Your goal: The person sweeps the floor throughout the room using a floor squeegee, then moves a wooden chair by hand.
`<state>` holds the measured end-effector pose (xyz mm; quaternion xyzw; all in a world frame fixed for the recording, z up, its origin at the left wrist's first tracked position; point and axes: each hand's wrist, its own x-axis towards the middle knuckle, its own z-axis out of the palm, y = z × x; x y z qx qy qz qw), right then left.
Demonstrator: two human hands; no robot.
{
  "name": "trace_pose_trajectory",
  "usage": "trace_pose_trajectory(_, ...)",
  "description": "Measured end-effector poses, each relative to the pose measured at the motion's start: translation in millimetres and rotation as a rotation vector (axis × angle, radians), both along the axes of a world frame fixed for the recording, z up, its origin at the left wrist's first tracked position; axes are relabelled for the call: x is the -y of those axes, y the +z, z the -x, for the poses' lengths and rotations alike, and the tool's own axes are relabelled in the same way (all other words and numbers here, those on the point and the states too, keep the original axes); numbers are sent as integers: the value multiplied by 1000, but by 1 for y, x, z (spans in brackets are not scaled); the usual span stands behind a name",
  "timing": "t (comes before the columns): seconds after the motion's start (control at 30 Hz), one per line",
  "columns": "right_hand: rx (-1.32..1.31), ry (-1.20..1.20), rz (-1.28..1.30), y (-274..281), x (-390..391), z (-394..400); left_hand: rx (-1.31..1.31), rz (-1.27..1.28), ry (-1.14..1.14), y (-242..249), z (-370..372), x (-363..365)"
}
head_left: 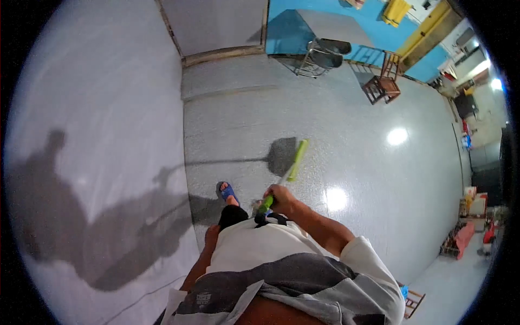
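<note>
My right hand [280,199] is wrapped round the green grip of a long-handled tool [297,160], whose green head rests at the floor ahead of me. Its pale shaft runs from the hand up to that head. Down at my left side, my left hand [212,234] hangs beside the dark shorts, its fingers mostly hidden. Just ahead of it, a foot in a blue slipper [227,191] stands on the grey floor [346,124].
A white wall [108,81] runs along the left. Ahead are a table [333,27], dark metal-framed chairs [325,53] and a wooden chair [383,82]. Boxes [476,206] and a red cloth [464,238] lie at right. A wooden stool [414,303] stands lower right.
</note>
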<state>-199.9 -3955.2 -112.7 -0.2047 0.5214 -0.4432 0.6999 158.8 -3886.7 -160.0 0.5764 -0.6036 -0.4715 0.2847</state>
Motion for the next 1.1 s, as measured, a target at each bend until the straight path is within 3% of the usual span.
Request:
trace_pose_trajectory(0.03, 161, -18, -149, 49, 10, -10, -6, 1, -16, 7, 0, 10)
trace_pose_trajectory(0.1, 453, -116, -485, 175, 35, -34, 439, -60, -179, 36, -4, 28)
trace_pose_trajectory(0.13, 454, -111, -487, 177, 41, -38, 440, -61, -175, 31, -10, 36)
trace_pose_trajectory(0.2, 741, -135, -404, 178, 53, -50, 443, 194, -497, 7, -31, 47)
trace_pose_trajectory(0.23, 794, -152, -407, 183, 63, -59, 453, 194, -478, 19, -32, 57)
trace_pose_trajectory(0.3, 827, -141, -432, 181, 80, -76, 349, -314, -326, 56, -22, 79)
trace_pose_trajectory(0.4, 970, -123, -502, 159, 117, -100, 414, -335, -327, 52, -27, 114)
trace_pose_trajectory(0.5, 1114, 95, -441, 131, 141, -112, 344, -178, -250, 33, -40, 128)
trace_pose_trajectory(0.67, 1102, -5, -487, 85, 138, -59, 363, -112, -302, 43, -55, 147)
trace_pose_trajectory(0.77, 1092, -192, -526, 76, 111, 2, 398, -293, -343, 51, -65, 155)
trace_pose_trajectory(0.87, 1107, -439, -588, 92, 67, 64, 313, -355, -274, -1, -95, 151)
trace_pose_trajectory(0.93, 1053, -346, -418, 113, 41, 91, 256, -398, -233, -22, -106, 155)
trace_pose_trajectory(0.97, 1043, -328, -401, 134, 36, 93, 256, -400, -238, -7, -105, 160)
trace_pose_trajectory(1.03, 934, -357, -466, 164, 31, 97, 504, -436, -518, 36, -95, 176)
trace_pose_trajectory(1.1, 892, -351, -463, 135, 24, 106, 488, -444, -563, 30, -97, 183)
